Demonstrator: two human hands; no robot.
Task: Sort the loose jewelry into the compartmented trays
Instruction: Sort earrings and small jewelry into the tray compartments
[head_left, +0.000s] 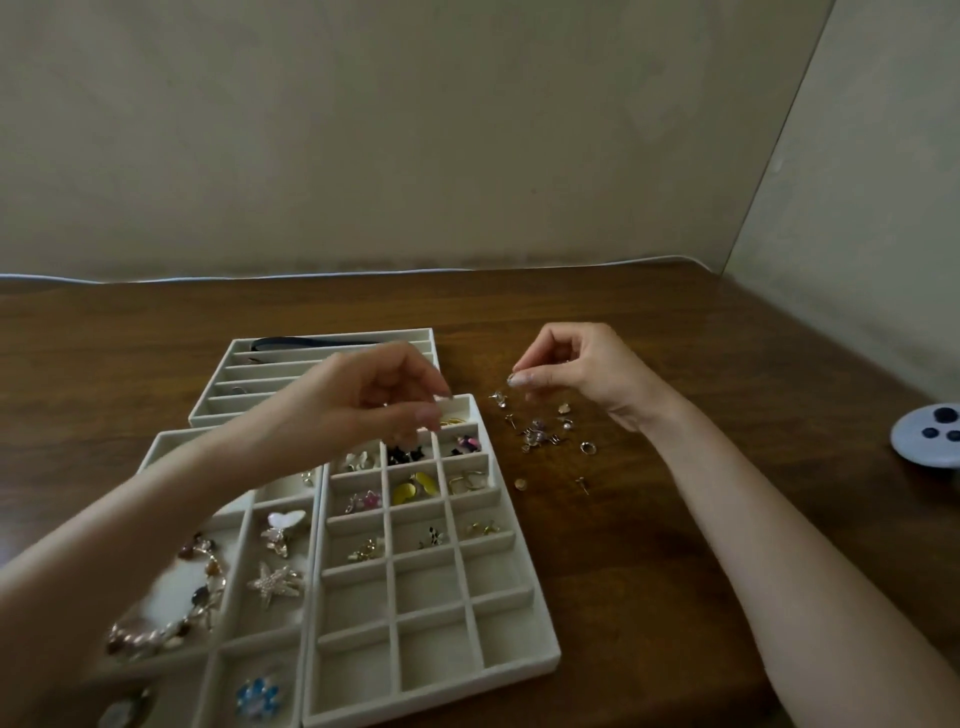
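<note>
Desk (675, 322): three trays (441, 693), two hands (587, 374).

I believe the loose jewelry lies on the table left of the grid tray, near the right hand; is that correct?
No: in the head view the loose jewelry lies on the table right of the grid tray, near the right hand.
</note>
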